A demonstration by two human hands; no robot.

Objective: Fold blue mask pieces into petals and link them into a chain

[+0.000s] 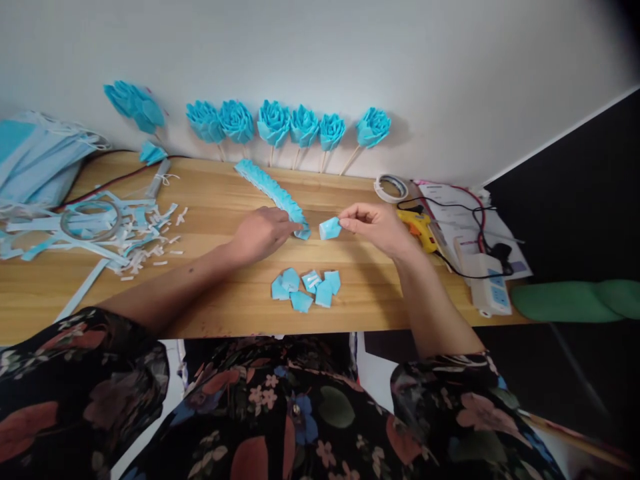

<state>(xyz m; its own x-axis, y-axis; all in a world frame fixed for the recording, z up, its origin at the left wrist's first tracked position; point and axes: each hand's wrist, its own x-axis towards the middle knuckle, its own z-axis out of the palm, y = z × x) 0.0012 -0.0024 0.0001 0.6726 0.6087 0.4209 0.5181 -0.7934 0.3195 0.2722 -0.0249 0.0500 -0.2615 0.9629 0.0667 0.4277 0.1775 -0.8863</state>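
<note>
Blue fabric petals overlap in a long slanting row point(273, 191) on the wooden table. At the row's near end is my left hand point(263, 233), fingers curled and index finger pressed on the last petals; its thumb is partly hidden. Just to the right, my right hand point(373, 227) pinches one loose blue petal point(329, 229) by its corner, held apart from the row. Closer to me lies a small group of loose petals point(301, 301), one with white strips on it point(312, 281).
Blue fabric roses point(274, 123) on sticks lean along the wall. At left are stacked face masks point(45, 160), cut scraps point(135, 247) and a tape ring point(90, 221). At right are another tape roll point(391, 189), a yellow glue gun point(419, 229), cables, papers and a power strip point(490, 285).
</note>
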